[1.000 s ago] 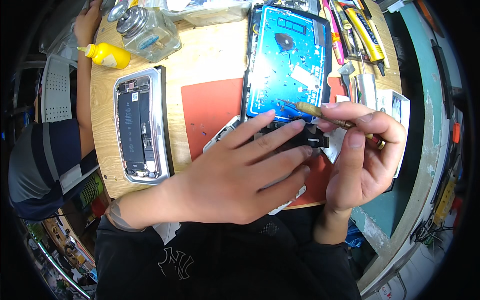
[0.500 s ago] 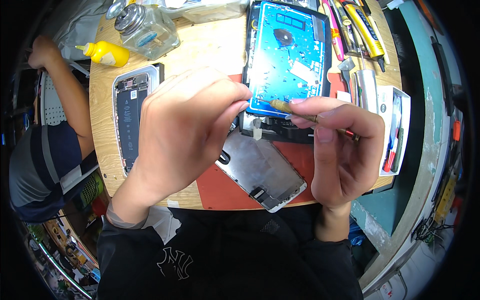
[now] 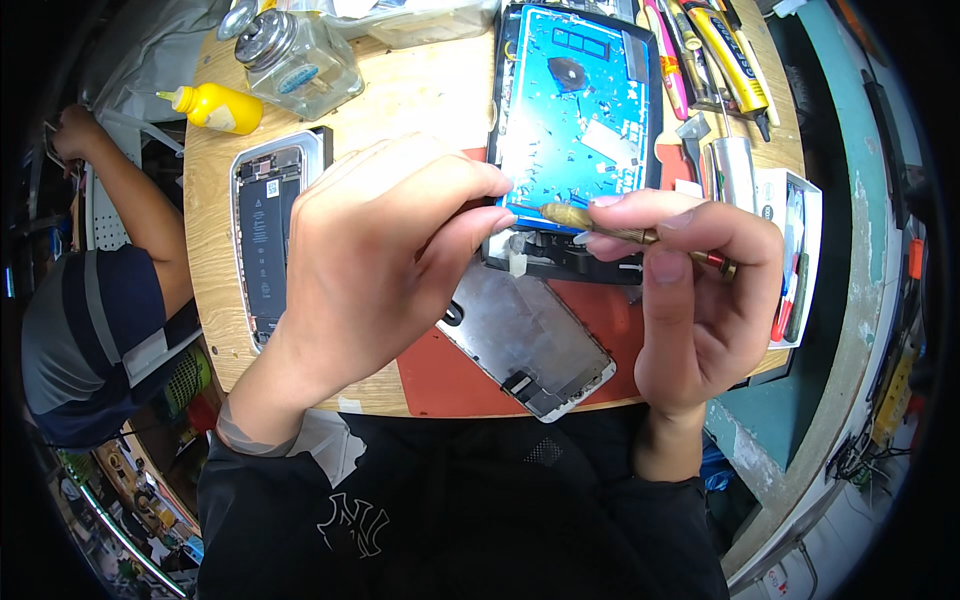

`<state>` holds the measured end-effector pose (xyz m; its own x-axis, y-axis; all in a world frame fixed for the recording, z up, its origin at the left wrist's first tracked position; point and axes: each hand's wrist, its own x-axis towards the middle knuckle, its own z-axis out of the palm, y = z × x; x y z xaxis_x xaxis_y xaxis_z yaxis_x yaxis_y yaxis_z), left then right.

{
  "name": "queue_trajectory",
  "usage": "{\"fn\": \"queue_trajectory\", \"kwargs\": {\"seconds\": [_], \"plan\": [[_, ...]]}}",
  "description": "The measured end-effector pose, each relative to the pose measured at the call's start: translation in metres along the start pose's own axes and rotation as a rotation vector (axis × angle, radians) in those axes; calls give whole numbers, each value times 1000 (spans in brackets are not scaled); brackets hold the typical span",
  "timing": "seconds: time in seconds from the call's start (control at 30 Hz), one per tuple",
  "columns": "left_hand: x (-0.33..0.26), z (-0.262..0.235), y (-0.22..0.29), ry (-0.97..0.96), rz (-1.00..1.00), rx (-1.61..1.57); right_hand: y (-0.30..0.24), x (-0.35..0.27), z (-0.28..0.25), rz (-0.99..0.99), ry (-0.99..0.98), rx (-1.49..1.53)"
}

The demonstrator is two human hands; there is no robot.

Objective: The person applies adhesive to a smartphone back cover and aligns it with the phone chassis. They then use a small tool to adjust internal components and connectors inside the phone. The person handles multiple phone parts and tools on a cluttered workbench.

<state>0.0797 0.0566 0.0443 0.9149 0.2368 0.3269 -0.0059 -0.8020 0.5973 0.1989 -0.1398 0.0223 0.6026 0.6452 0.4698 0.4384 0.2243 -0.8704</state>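
My right hand grips a slim brass screwdriver, held level with its tip pointing left. My left hand is raised above the table, and its thumb and forefinger pinch at the screwdriver's tip. Below both hands a detached phone screen panel lies metal back up on a red work mat. An opened phone body with its battery showing rests to the left on the wooden table.
A blue board in a black frame lies at the top centre. Tools and pens crowd the top right, beside a white tray. A glass bottle and yellow bottle stand top left. Another person sits at left.
My left hand has lifted off the screen panel, which now lies uncovered, and has come up to the screwdriver's tip. The right hand has raised the screwdriver slightly.
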Motion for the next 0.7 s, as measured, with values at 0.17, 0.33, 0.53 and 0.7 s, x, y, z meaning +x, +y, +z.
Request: {"fn": "queue_trajectory", "kwargs": {"seconds": [0.17, 0.33, 0.53, 0.7], "plan": [[0, -2, 0, 4, 17, -34, -3, -1, 1, 21, 43, 51], [-1, -2, 3, -6, -1, -41, -4, 0, 1, 27, 50, 61], [0, -1, 3, -2, 14, -53, -5, -2, 1, 44, 61, 78], [-1, -2, 4, -9, 23, -36, -4, -2, 2, 27, 57, 62]]}}
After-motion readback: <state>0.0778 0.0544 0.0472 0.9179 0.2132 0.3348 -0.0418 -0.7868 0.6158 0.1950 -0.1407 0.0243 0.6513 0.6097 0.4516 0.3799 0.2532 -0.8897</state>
